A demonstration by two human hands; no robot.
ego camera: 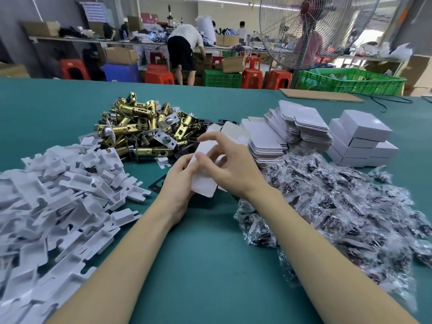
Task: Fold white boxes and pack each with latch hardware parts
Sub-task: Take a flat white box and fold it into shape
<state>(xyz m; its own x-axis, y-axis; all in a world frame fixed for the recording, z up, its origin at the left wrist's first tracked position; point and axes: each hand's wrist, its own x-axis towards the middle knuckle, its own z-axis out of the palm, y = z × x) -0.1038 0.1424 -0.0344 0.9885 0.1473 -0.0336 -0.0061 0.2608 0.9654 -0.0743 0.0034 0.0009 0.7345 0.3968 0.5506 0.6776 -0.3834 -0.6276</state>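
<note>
now both hands [205,174] grip flat white box [203,181] between them.

Two bare forearms reach forward from the bottom edge and converge at the centre. The left hand [178,183] sits lower, palm turned inward, its fingers curled in a grip from below. The right hand [228,163] arches above it, wrist bent, fingers spread and bent downward, the thumb apparently pressing near the left fingertips, though this contact is partly hidden.
</note>
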